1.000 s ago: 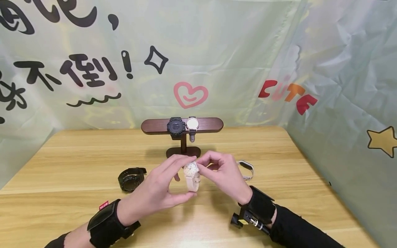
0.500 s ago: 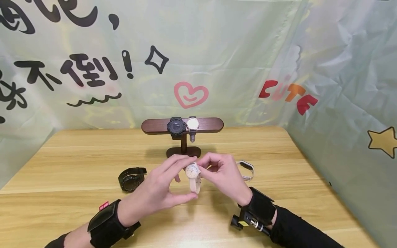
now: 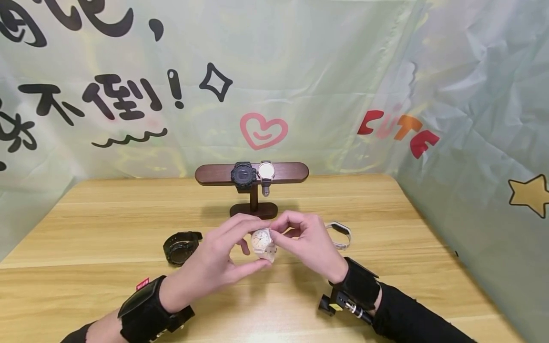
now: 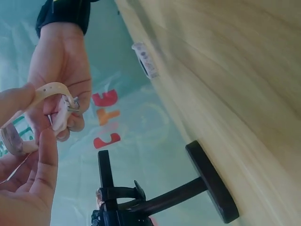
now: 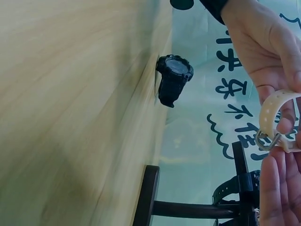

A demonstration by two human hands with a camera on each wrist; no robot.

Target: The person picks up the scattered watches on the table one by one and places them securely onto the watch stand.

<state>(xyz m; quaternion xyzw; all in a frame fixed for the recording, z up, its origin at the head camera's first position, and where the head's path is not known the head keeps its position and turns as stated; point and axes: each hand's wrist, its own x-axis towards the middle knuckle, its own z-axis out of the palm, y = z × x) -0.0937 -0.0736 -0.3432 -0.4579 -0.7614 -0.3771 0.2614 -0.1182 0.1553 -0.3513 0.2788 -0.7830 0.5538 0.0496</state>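
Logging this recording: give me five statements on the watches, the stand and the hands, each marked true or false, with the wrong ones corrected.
1. The left hand and the right hand both hold the pale watch. True.
2. A black watch lies on the table, left of the brown stand in the head view. True.
3. The stand carries three watches. False: it carries two, a dark-faced watch and a pale-faced watch.
4. A white wristband lies on the table, nearer the right hand. True.
5. The pale watch rests on the table. False: it is held up between both hands.
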